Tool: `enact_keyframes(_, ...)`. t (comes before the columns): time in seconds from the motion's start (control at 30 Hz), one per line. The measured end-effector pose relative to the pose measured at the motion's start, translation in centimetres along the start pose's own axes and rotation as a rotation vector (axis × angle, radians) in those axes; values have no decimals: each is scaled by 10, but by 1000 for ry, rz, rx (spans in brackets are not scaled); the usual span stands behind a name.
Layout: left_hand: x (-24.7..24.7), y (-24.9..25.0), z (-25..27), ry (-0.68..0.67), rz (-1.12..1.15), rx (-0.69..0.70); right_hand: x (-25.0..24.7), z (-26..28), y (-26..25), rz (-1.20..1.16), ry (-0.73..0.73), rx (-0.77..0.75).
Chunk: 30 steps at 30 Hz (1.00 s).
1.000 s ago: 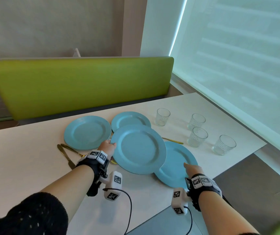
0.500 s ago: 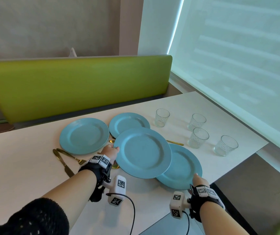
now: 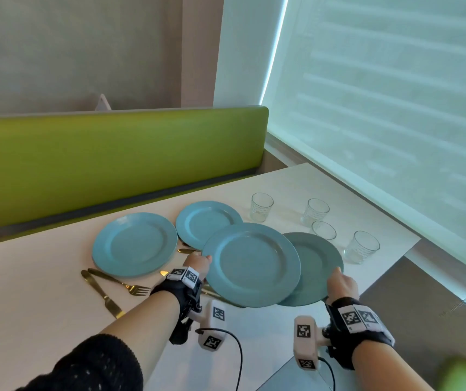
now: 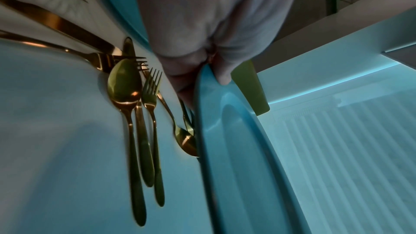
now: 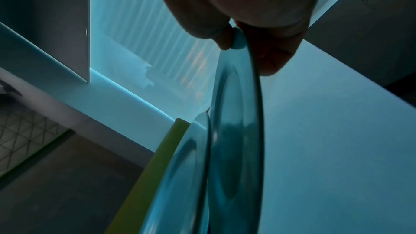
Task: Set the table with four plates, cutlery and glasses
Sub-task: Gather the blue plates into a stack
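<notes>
- My left hand [image 3: 197, 263] pinches the left rim of the near plate [image 3: 251, 263]: thumb on top, fingers beneath, as the left wrist view shows.
- My right hand [image 3: 341, 285] pinches the near right rim of the second plate [image 3: 316, 263] in the same manner.
- Both held plates appear lifted off the table [image 3: 28, 306]. The near plate overlaps the second plate, covering its left part.
- Governing relation: each plate extends away from its grip toward the centre, so the plates lie between my hands. I judge that the hands must move apart to clear the overlap before either plate is set down.
- The left hand is nearer the cutlery [image 4: 135, 113]; the right hand is nearer the glasses [image 3: 361, 246].
- Plate count: four. Two are held; two rest flat on the table beyond, the left far plate [image 3: 134, 244] and the centre far plate [image 3: 206, 221].
- Glass count: four, upright, grouped at the far right.
- Cutlery: several gold forks, spoons and knives lie near my left hand; some are hidden under plates, so no full count.
</notes>
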<state>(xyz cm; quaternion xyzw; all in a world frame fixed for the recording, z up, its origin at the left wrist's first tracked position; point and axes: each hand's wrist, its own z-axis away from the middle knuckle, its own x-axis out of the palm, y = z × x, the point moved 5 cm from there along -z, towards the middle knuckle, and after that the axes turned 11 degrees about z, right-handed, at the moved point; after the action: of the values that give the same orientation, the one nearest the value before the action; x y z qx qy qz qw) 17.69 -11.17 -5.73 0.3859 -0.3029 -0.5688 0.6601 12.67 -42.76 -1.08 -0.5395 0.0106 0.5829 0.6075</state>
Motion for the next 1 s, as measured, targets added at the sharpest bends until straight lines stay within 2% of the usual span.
enact_keyframes(0.3, -36, 13, 3, 6, -96, 71, 42, 45, -25, -76, -1, -101)
enact_keyframes(0.47, -75, 9, 6, 77, -194, 117, 76, 70, -32, -104, -16, -177)
enact_keyframes(0.73, -115, 9, 13, 103, -219, 114, 116, 115, -50, -239, -97, -167)
enact_keyframes(0.87, -129, 13, 3, 115, -190, 91, 143, 122, -70, -263, -158, -202)
enact_keyframes(1.0, -139, 19, -7, 113, -173, 105, 168, 107, -84, -185, -164, -275)
